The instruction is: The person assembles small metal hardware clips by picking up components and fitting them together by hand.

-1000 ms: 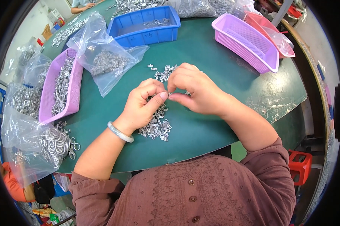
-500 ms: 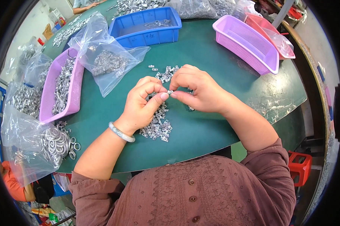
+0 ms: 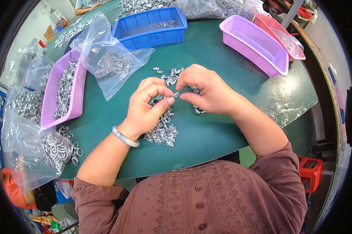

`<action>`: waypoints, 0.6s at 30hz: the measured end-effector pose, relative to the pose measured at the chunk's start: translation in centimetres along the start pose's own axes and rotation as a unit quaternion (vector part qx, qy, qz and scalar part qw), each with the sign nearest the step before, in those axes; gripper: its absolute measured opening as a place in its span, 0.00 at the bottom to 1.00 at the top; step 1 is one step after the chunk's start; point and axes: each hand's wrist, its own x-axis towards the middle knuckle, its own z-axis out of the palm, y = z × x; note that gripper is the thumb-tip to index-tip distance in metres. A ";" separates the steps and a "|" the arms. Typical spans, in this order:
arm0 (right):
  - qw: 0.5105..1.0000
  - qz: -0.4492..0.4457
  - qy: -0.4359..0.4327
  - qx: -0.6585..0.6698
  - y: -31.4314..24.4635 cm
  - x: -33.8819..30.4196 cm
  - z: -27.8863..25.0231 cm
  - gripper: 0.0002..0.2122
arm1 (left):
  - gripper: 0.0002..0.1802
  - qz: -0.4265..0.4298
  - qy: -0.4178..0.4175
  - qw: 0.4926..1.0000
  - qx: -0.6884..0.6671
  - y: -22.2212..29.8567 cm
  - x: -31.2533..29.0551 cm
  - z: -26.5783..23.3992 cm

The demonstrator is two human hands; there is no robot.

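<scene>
Between thumb and forefinger, my left hand (image 3: 146, 107) pinches a small silver rectangular metal piece (image 3: 175, 94). A pale bangle (image 3: 125, 137) circles that wrist. My right hand (image 3: 207, 89) is just to the right of the piece, its thumb and forefinger parted with nothing visible between them. Beneath and in front of my left hand lies a loose pile of similar metal pieces (image 3: 162, 132). More of these pieces (image 3: 171, 76) lie beyond my hands, and some are partly hidden under my right hand.
On the green table (image 3: 207, 132), a clear bag of metal parts (image 3: 112, 66) lies near a blue tray (image 3: 150, 37). A purple basket of metal parts (image 3: 72, 103) stands left; another purple basket (image 3: 256, 46) stands right. Metal rings (image 3: 75, 152) lie at lower left. A red stool (image 3: 310, 174) is at right.
My right thumb and forefinger have parted and drawn slightly away from the metal piece, which stays in my left hand's pinch. My left hand has barely moved.
</scene>
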 end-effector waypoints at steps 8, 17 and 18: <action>0.984 0.064 -0.105 -0.128 0.3 -0.2 -1.9 0.03 | 0.08 0.033 -0.016 0.998 0.054 0.0 0.1 0.0; 0.950 0.069 -0.194 -0.236 0.6 -0.9 -1.3 0.03 | 0.09 0.064 -0.068 0.974 0.206 0.0 0.2 -0.3; 0.951 0.061 -0.197 -0.232 0.7 -0.9 -1.2 0.03 | 0.09 0.062 -0.070 0.974 0.206 -0.1 0.1 -0.3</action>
